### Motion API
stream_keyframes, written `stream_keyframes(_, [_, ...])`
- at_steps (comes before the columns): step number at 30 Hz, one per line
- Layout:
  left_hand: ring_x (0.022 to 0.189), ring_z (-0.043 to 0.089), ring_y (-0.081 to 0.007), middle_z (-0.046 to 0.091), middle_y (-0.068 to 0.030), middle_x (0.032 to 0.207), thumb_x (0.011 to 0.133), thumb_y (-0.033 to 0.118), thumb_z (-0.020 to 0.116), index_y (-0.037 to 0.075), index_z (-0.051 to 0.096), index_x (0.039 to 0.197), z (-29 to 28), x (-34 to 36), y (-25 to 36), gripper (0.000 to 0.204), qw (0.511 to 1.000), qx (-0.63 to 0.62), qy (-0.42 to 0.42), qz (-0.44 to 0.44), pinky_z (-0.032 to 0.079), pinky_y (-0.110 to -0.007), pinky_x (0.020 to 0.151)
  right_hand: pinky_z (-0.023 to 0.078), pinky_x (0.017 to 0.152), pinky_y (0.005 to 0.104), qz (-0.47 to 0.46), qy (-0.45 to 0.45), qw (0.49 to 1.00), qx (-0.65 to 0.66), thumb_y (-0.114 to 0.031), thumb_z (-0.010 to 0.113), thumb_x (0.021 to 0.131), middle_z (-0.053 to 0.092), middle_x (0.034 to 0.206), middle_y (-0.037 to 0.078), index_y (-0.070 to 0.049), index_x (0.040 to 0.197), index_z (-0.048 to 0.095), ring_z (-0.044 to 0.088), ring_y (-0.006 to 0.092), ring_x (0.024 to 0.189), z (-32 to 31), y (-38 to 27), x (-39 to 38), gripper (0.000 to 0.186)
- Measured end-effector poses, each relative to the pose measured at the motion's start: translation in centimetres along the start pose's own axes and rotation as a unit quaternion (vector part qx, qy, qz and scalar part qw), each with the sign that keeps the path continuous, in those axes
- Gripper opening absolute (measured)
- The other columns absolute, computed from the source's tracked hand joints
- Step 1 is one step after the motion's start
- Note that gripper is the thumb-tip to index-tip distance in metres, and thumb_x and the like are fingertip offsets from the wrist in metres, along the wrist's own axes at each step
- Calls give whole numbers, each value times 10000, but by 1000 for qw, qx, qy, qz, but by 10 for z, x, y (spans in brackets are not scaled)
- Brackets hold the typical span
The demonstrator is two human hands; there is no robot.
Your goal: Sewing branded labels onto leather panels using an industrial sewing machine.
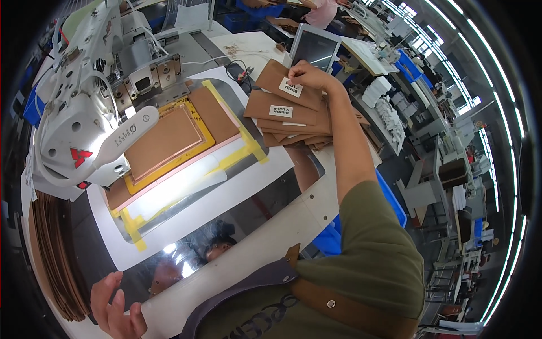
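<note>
Toward one o'clock, the right hand (310, 77) curls its fingers over a white label (290, 90) atop a stack of brown pieces (306, 116); whether they pinch, I cannot tell. From it, a screen (314, 48) stands at twelve; a brown panel (164, 140) in a yellow frame (205, 127) lies at eight. Toward eight, the left hand (117, 317) has loosely spread fingers, brown sheets (55, 254) at its ten, a white machine (62, 144) at its twelve.

Lettering on labels (281, 111), machine arm (125, 135), shirt (367, 265); red emblem (81, 157) on machine (59, 133)
</note>
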State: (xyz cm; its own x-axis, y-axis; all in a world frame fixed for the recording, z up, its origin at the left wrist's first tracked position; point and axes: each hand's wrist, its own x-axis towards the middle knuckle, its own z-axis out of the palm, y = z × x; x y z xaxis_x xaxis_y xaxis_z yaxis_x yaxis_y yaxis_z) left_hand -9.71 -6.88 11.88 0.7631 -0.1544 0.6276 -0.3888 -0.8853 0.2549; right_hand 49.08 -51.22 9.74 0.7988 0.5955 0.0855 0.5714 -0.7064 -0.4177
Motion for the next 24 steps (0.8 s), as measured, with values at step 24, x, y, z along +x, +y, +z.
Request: stream_keyframes(24, [1390,527,-440,621,-254,1425,1053,123,584,-20,656,1386,105,38,-167,370,981,45,-135,-131,402,-496,1179,575,933,435,-289,15,957,1,-91,667,932,771,1039,101,-95,1025,826,725,314,1038,196,-262,42,184])
